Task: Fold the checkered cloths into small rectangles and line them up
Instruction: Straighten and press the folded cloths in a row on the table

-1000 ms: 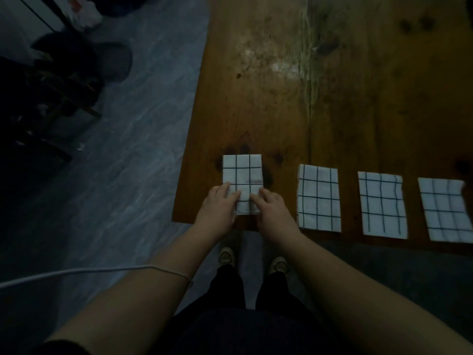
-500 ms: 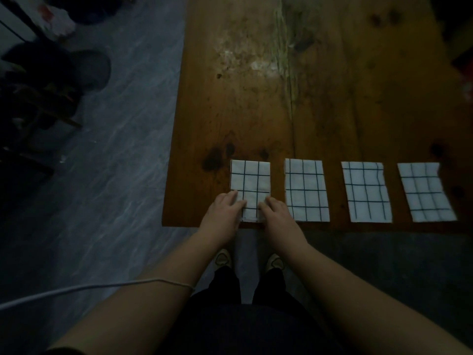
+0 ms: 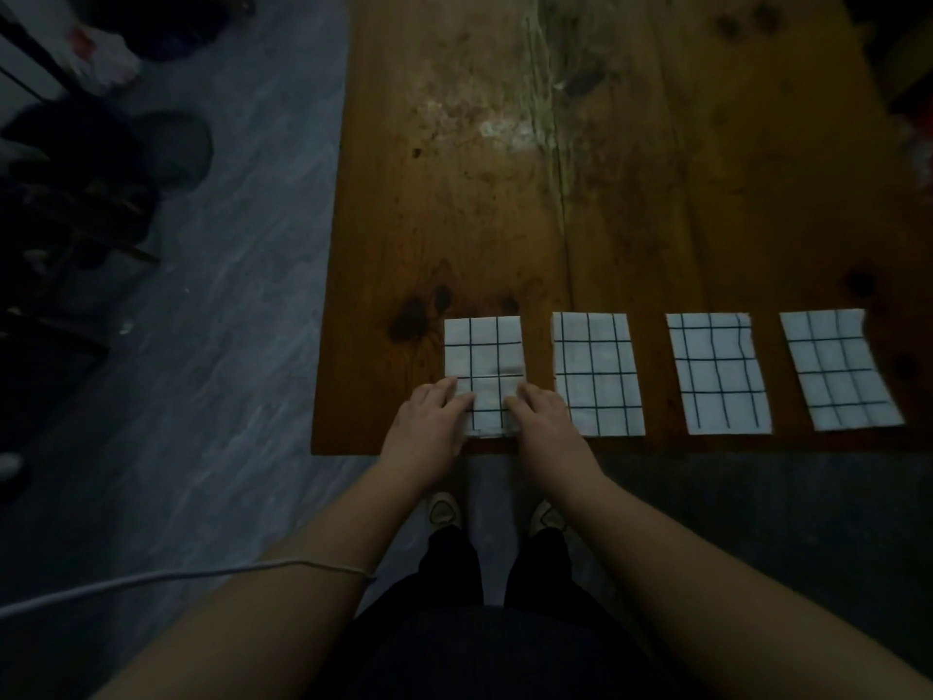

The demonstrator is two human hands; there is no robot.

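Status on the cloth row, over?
Left hand, right hand resting on near end of leftmost cloth. Second cloth, third cloth, fourth cloth folded, in line to its right, gaps between. Nothing blocking the row.

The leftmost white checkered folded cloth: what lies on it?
On the leftmost white checkered cloth, the left hand and right hand press the near end; its far part is bare. Its near corners are hidden.
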